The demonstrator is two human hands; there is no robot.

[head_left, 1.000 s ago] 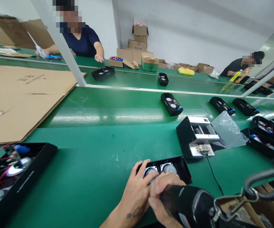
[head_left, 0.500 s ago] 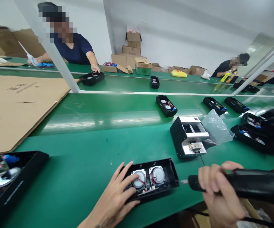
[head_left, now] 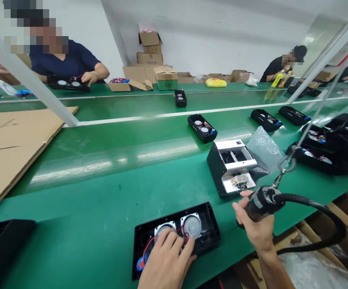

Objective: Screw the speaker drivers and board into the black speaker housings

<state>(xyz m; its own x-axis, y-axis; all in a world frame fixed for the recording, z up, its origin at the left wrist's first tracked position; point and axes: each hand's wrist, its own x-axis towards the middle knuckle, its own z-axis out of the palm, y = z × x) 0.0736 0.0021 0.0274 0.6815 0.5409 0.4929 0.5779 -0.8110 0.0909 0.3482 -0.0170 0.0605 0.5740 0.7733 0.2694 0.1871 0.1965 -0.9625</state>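
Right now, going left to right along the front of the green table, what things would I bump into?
Black case at the edge → open speaker case under the left hand → right hand gripping the screwdriver.

Single head-worn view, forward and down, close above left hand (head_left: 165,263) and right hand (head_left: 256,233) at the green workbench (head_left: 95,208)
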